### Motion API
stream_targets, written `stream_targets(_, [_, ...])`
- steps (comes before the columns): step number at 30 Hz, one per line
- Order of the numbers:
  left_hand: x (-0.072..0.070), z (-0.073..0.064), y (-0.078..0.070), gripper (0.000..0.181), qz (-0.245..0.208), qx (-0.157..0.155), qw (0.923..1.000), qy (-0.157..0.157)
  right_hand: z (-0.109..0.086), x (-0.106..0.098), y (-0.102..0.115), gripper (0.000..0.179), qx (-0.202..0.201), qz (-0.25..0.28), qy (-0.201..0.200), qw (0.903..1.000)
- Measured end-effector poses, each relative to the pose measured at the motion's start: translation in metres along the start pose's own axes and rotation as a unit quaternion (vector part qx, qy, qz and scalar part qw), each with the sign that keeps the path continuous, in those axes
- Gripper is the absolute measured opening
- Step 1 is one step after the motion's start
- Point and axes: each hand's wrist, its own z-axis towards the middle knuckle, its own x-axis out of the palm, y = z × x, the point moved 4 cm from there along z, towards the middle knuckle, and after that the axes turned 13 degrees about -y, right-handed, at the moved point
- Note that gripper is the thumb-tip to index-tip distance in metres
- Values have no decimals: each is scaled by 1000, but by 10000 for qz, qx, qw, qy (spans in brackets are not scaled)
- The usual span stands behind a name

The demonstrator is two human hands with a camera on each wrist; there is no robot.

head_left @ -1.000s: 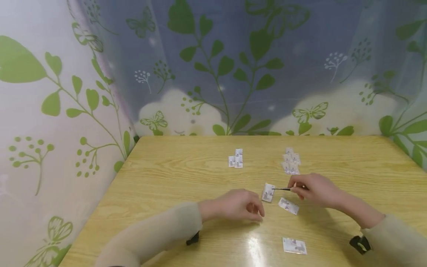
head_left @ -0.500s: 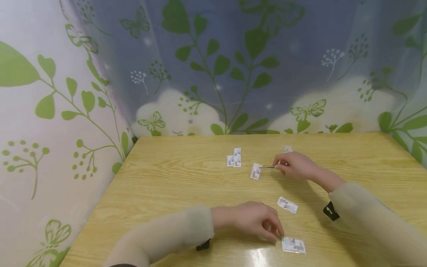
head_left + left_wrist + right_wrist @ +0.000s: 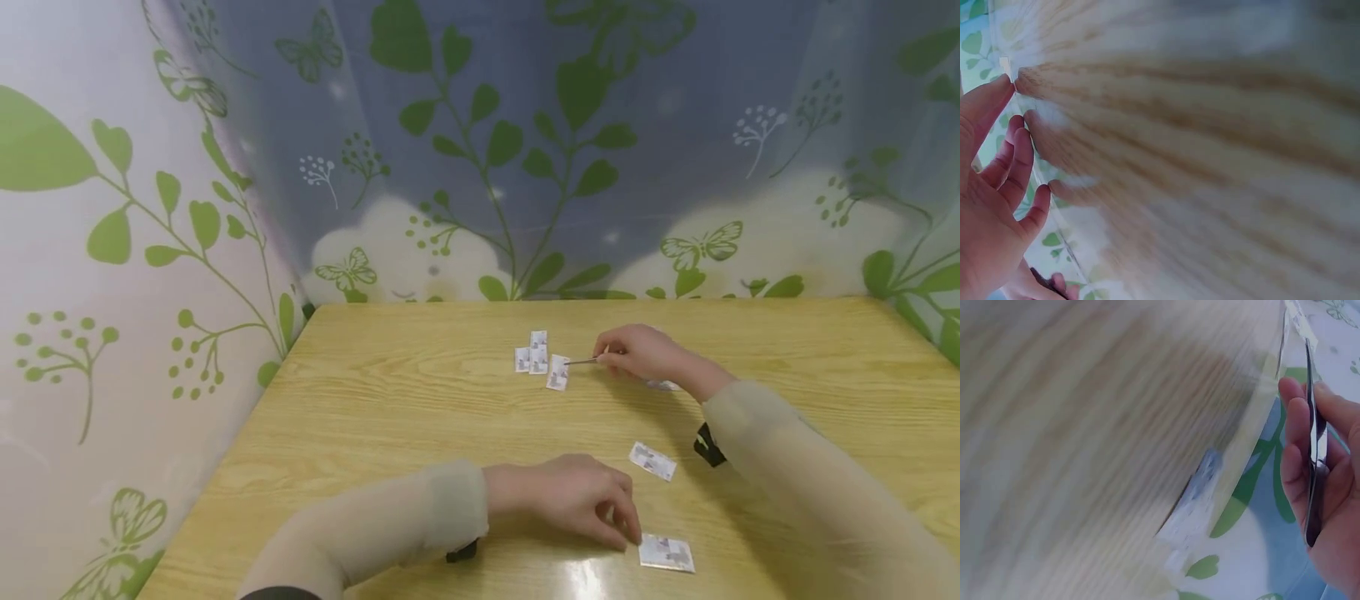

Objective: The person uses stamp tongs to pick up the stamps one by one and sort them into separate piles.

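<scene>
My right hand (image 3: 637, 350) holds metal tweezers (image 3: 1315, 450) between thumb and fingers. Their tip meets the right edge of a small white printed packet (image 3: 558, 372) on the wooden table. Just left of that packet lies a group of similar packets (image 3: 537, 360), set edge to edge. My left hand (image 3: 581, 500) rests low over the table, its fingers loosely bent. Its fingertips are at the left corner of another white packet (image 3: 667, 552), and I cannot tell if they touch it. In the left wrist view the fingers (image 3: 1019, 162) are spread apart near the tabletop.
One loose packet (image 3: 652, 461) lies tilted between my two arms. More packets (image 3: 663, 385) sit behind my right wrist, mostly hidden; the right wrist view shows an overlapping cluster (image 3: 1191, 503). A patterned curtain (image 3: 480, 167) hangs behind the table's (image 3: 375, 400) far edge.
My right hand has moved away and to the left, bringing the packet at the tweezers' tip beside the far group. My left hand has shifted right and nearer, up to the front packet.
</scene>
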Motion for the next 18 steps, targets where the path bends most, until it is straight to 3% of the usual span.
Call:
stream_targets(8, [0, 0, 0, 17, 72, 44, 10000, -24, 20, 11, 7, 12, -165, -818, 194, 9963])
stream_targets(18, [0, -1, 0, 17, 23, 31, 10000, -1, 29, 13, 10, 13, -208, -1209, 260, 9921])
